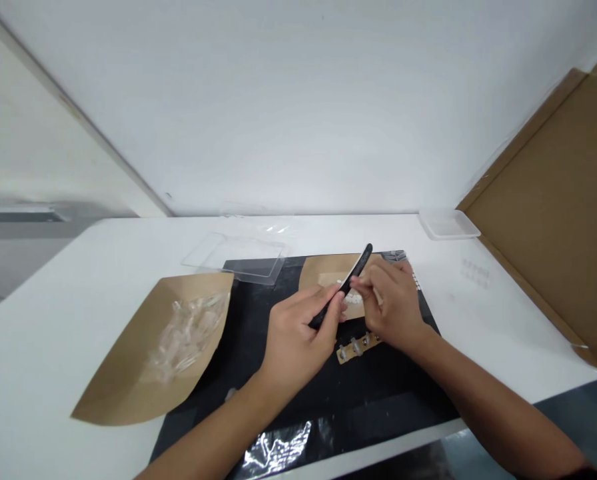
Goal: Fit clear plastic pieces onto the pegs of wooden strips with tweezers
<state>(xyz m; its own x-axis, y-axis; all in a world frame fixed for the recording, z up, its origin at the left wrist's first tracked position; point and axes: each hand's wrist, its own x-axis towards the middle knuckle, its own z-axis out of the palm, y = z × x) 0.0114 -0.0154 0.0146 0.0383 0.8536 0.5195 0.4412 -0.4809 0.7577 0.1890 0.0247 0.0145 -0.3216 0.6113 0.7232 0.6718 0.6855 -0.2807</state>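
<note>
Slim black plastic tool (pixel 359 269) is slanting far-right from the left hand (pixel 298 340), its fingers curling round it, the right hand (pixel 391 310) pinching its fingers together just beside it.

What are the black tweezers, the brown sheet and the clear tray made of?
The tweezers look like matte black plastic or coated metal; can't tell which. The sheet seems kraft paper: dull, flat brown. The tray seems thin plastic: see-through, with shiny glints.

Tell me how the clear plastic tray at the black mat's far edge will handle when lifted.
The clear plastic tray looks thin-walled, so probably light and somewhat flexible. Its glossy surface may slip in a hand. Being flat and shallow, it seems unlikely to roll.
</note>
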